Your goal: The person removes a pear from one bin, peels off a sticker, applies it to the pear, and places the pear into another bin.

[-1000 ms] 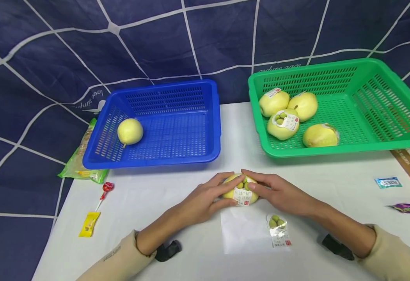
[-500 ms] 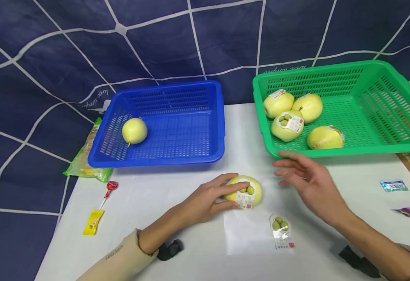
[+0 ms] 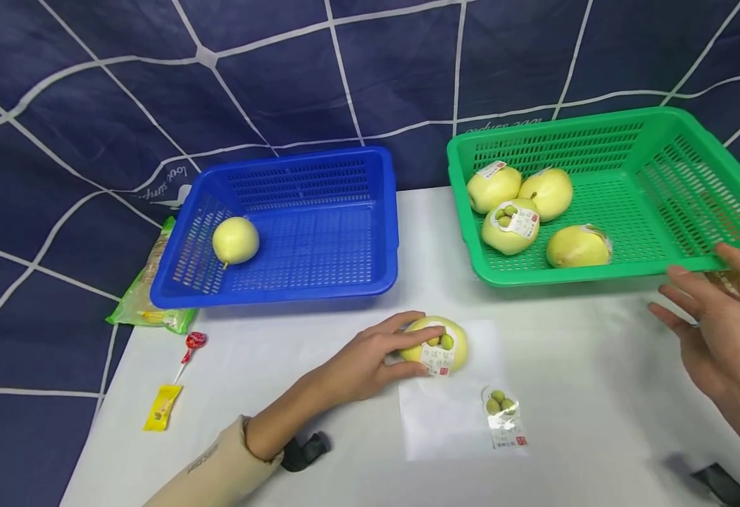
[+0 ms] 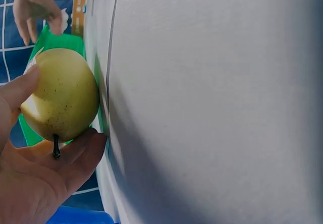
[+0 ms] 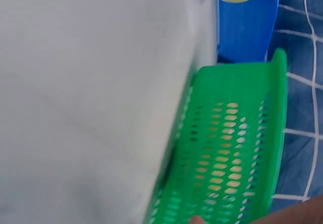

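A yellow pear [image 3: 436, 345] with a white label rests on the white table [image 3: 572, 394], and my left hand [image 3: 370, 359] grips it from the left with thumb and fingers curled round it. The left wrist view shows the same pear [image 4: 60, 95] against my palm [image 4: 35, 178], stem towards me. My right hand [image 3: 721, 317] hovers open, fingers spread, near the front right rim of the green basket [image 3: 693, 183], holding nothing. A peeled-off label [image 3: 504, 415] lies on a white sheet [image 3: 433, 422] in front of the pear.
The green basket holds several labelled pears [image 3: 518, 204]. A blue basket [image 3: 319, 232] holds one bare pear [image 3: 235, 240]. A snack bag [image 3: 144, 296], a lollipop [image 3: 191, 345] and a yellow sachet [image 3: 162, 407] lie at the left. The right wrist view shows the green basket [image 5: 232, 148] beside the blue one [image 5: 245, 27].
My right hand has let go of the pear and swung away to the right, past the green basket's front. My left hand keeps its hold on the pear.
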Demonstrator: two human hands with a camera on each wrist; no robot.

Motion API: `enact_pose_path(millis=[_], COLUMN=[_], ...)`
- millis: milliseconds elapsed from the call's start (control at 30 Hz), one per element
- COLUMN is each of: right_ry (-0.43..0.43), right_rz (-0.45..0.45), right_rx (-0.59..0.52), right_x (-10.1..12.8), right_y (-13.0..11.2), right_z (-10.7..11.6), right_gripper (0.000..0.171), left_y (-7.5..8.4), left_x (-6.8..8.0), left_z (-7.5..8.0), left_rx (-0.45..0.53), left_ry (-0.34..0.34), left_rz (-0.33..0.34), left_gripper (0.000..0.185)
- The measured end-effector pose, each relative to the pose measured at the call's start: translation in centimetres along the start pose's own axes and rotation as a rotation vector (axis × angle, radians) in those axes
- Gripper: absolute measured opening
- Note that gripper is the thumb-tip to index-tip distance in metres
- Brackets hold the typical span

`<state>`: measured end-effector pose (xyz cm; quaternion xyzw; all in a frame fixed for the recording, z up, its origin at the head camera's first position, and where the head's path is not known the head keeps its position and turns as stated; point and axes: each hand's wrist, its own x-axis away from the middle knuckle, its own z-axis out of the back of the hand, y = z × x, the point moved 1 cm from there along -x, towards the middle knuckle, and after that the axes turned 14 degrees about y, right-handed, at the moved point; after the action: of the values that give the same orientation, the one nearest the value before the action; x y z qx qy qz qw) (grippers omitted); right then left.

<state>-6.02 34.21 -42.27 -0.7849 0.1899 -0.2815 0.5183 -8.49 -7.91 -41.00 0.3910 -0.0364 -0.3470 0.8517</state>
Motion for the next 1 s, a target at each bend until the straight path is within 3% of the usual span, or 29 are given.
enact_pose_path(millis=[133, 233, 333, 433, 500, 633, 733, 833, 900, 1000], right_ry=[-0.073, -0.039, 0.018, 0.029, 0.032, 0.039, 0.052, 0.073, 0.085, 0.086], right_rz=[-0.024, 0.042, 0.099, 0.117, 0.122, 0.128, 0.132, 0.141, 0.146, 0.149], right_rx=[0.125, 0.169, 0.189, 0.139, 0.094, 0.053, 0.063, 0.099, 0.117, 0.115], right_x=[0.1, 1.0, 1.9, 2.1, 2.1, 2.4, 2.4, 2.4, 2.3, 2.2], right_y=[0.2, -0.2, -0.4, -0.2, -0.1, 0.0, 0.0, 0.1, 0.1, 0.2], right_z=[-1.0, -2.9, -4.2, -4.6, -4.7, -4.9, -5.0, -4.9, -4.9, -4.8], right_gripper=[0.083, 0.083, 0.079, 0.078, 0.078, 0.078, 0.078, 0.078, 0.078, 0.078], left_y=[0.1, 0.2, 0.2, 0.3, 0.6, 2.4, 4.6, 6.7, 7.8, 8.6], left_x=[0.0, -0.1, -0.3, -0.4, -0.6, -1.5, -3.2, -6.0, -8.4, -12.3], left_z=[0.0, -0.3, -0.6, -0.6, -0.4, 0.4, 0.9, 1.1, 1.0, 0.6], left_rx=[-0.006, -0.024, -0.048, -0.049, 0.006, 0.208, 0.376, 0.444, 0.412, 0.272], left_ry=[-0.018, -0.004, 0.046, 0.097, 0.114, 0.139, 0.176, 0.223, 0.262, 0.282], left_rz=[0.032, 0.026, -0.022, -0.065, -0.075, -0.065, -0.016, 0.071, 0.122, 0.174], left_gripper=[0.057, 0.06, 0.06, 0.057, 0.057, 0.058, 0.064, 0.077, 0.081, 0.079])
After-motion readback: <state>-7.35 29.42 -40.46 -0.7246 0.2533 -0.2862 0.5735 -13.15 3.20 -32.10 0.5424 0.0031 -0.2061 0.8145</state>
